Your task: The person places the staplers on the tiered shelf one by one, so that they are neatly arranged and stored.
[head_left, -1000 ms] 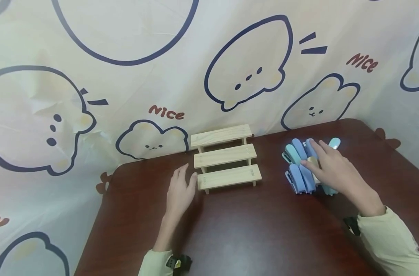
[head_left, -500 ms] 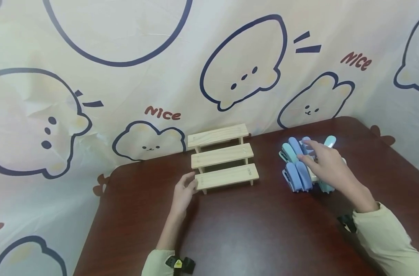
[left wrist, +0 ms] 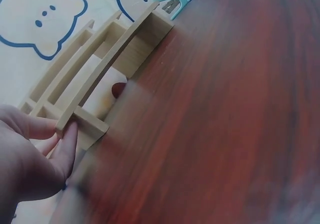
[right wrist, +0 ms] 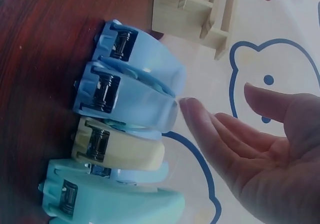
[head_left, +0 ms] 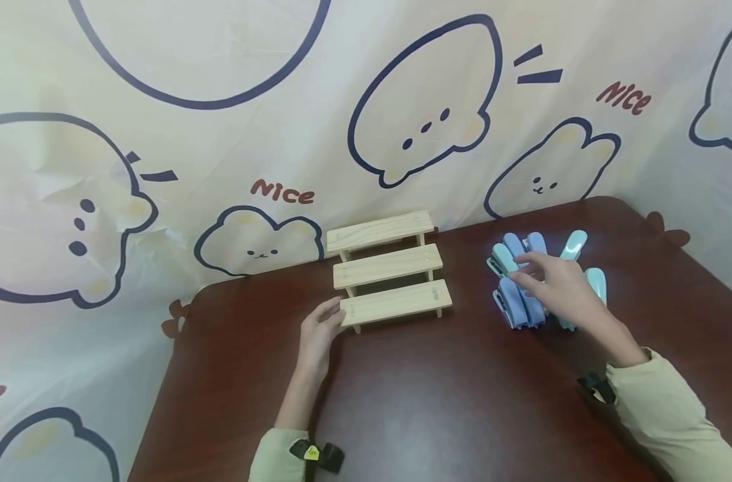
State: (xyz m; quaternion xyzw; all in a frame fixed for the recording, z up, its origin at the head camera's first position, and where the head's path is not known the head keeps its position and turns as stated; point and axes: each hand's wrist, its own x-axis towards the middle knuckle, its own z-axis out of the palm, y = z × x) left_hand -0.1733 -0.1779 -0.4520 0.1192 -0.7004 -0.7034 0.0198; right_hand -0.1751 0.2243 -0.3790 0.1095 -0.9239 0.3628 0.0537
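Note:
My left hand pinches the left end of the front board of a three-step wooden stand. In the left wrist view its thumb and fingers close round the board's corner. My right hand is above a cluster of plastic spring clips, fingers slightly bent and holding nothing. In the right wrist view the fingertips are right by the handle of a blue clip. A cream clip and a teal clip stand in line beside it. In the head view the hand hides part of the cluster.
Two light teal clips, one farther back and one at the right, stand at the cluster's edge. Everything is on a dark brown table. Behind it hangs a pale cloth with cartoon outlines, close to the stand's back.
My left hand has moved up to the stand and taken hold of its front left end. The right hand has shifted slightly left over the clips, uncovering a teal one at the right.

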